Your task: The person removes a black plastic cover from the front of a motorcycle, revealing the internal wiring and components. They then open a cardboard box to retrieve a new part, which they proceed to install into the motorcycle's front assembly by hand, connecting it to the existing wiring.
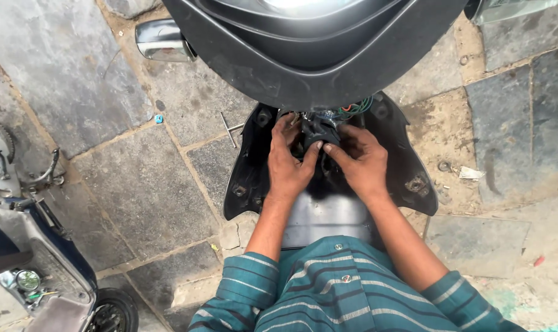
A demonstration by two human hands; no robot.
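A black scooter front point(309, 55) stands before me with its inner panel point(408, 166) exposed. My left hand point(288, 163) and my right hand point(362, 160) both reach into the opening below the handlebar cover. Their fingers close on a black bundle point(320, 130) in the middle, thumbs meeting on it. Coloured wires point(352, 109), green and orange among them, stick out just above my right hand. Part of what the fingers grip is hidden inside the cavity.
A metal T-shaped tool point(229, 129) lies on the stone paving left of the panel. A chrome mirror point(162, 42) juts out upper left. Another scooter point(33, 258) stands at the left edge. A small blue bit point(159, 118) and paper scraps point(470, 173) lie on the ground.
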